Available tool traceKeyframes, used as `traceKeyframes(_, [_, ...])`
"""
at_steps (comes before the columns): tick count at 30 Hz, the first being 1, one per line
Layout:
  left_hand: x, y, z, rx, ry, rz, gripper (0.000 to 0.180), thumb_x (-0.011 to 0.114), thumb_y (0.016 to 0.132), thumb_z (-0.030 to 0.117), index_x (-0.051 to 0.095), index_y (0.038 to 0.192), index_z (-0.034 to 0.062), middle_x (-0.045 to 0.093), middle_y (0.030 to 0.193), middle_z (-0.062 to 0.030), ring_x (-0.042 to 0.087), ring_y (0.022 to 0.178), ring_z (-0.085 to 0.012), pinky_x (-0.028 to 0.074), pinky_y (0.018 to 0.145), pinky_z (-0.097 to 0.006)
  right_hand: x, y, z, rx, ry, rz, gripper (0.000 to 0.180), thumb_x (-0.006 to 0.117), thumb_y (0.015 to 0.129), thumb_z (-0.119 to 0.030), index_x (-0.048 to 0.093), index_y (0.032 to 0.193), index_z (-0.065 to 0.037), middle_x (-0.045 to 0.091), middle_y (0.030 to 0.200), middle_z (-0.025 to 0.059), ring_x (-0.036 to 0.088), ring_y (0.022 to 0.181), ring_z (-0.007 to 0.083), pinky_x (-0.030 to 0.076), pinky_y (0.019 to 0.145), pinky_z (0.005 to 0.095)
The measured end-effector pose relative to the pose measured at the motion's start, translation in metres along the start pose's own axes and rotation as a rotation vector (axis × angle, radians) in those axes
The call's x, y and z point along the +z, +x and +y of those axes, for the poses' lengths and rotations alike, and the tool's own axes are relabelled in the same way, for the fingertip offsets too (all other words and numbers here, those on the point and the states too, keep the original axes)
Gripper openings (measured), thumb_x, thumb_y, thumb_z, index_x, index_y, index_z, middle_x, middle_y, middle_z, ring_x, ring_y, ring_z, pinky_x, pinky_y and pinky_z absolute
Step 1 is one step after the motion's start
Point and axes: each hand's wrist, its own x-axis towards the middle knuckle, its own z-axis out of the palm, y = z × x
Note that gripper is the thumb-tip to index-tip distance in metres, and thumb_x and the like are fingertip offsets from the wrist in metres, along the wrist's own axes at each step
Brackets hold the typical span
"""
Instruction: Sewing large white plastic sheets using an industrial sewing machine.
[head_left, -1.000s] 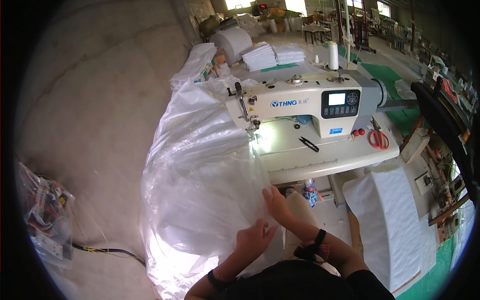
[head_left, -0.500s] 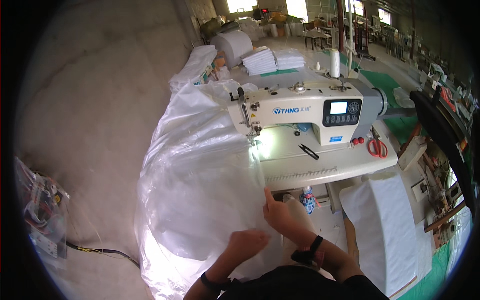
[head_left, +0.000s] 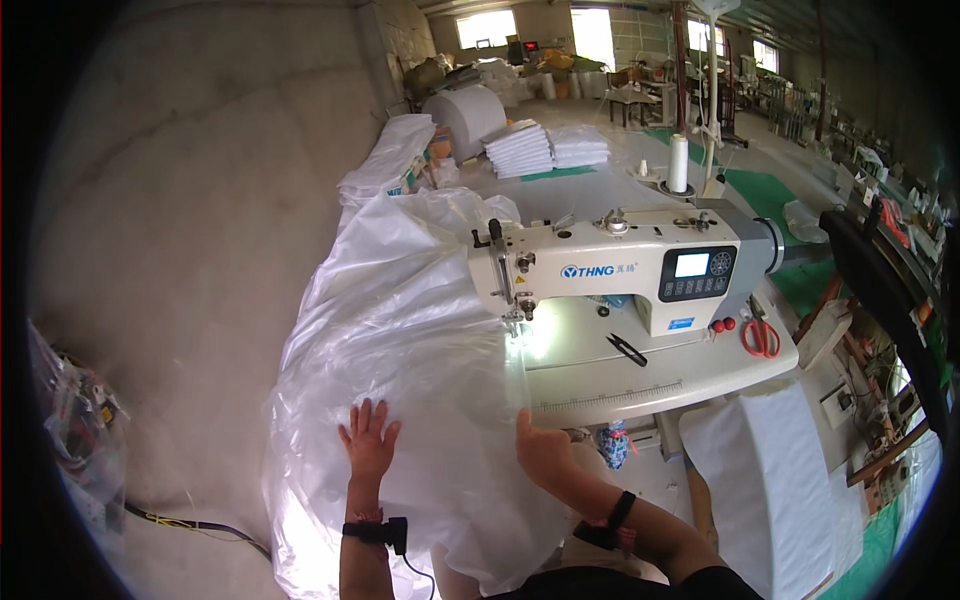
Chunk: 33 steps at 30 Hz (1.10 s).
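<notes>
A large, shiny, translucent white plastic sheet (head_left: 440,420) spreads over the left of the sewing table and hangs toward me. My left hand (head_left: 369,438) lies on it with fingers spread, holding nothing. At the table's front edge, my right hand (head_left: 543,450) is closed on the sheet's right edge, one finger pointing up along it; the thumb is hidden. That edge runs up to the needle area of a white sewing machine (head_left: 600,265), where a bright lamp glows. The needle itself is too small to make out.
On the table (head_left: 590,385) lie black thread snips (head_left: 627,350) and red-handled scissors (head_left: 760,337). A thread cone (head_left: 678,165) stands behind the machine. Folded white stacks (head_left: 520,150) and a big white roll (head_left: 465,120) sit beyond. White sheeting (head_left: 755,480) hangs at right.
My left hand has moved forward and left, going from curled to spread flat on the sheet. My right hand stays at the sheet's edge. The view has tilted slightly.
</notes>
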Motion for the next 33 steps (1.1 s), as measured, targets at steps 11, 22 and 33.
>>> traceKeyframes(11, [0.005, 0.084, -0.003, 0.003, 0.088, -0.190, 0.050, 0.041, 0.091, 0.049, 0.044, 0.134, 0.0229, 0.032, 0.145, -0.0054, 0.026, 0.134, -0.0350, 0.013, 0.100, -0.069, 0.014, 0.083, 0.019, 0.013, 0.083, -0.024, 0.033, 0.054, 0.075, -0.011, 0.055, 0.102, 0.007, 0.062, 0.057, 0.0102, 0.063, 0.049, 0.0228, 0.047, 0.043, 0.0343])
traceKeyframes(22, [0.021, 0.140, 0.009, -0.075, 0.097, -0.228, 0.053, 0.036, 0.092, 0.050, 0.035, 0.139, 0.0253, 0.026, 0.148, -0.0056, 0.019, 0.136, -0.0376, 0.009, 0.105, -0.064, 0.009, 0.136, 0.032, 0.107, 0.078, -0.175, 0.043, 0.045, 0.084, -0.009, 0.045, 0.124, 0.007, 0.066, 0.077, 0.0125, 0.066, 0.070, 0.0268, 0.050, 0.057, 0.0387])
traceKeyframes(33, [-0.049, -0.014, 0.097, 0.262, -0.746, -0.229, 0.012, 0.062, 0.083, 0.013, 0.065, 0.092, 0.0060, 0.066, 0.089, -0.0093, 0.063, 0.083, -0.0178, 0.051, 0.074, -0.031, -0.006, -0.040, 0.075, 0.595, 1.331, -0.684, 0.035, 0.071, 0.074, -0.014, 0.063, 0.106, -0.002, 0.066, 0.092, 0.0066, 0.060, 0.083, 0.0132, 0.047, 0.074, 0.0267])
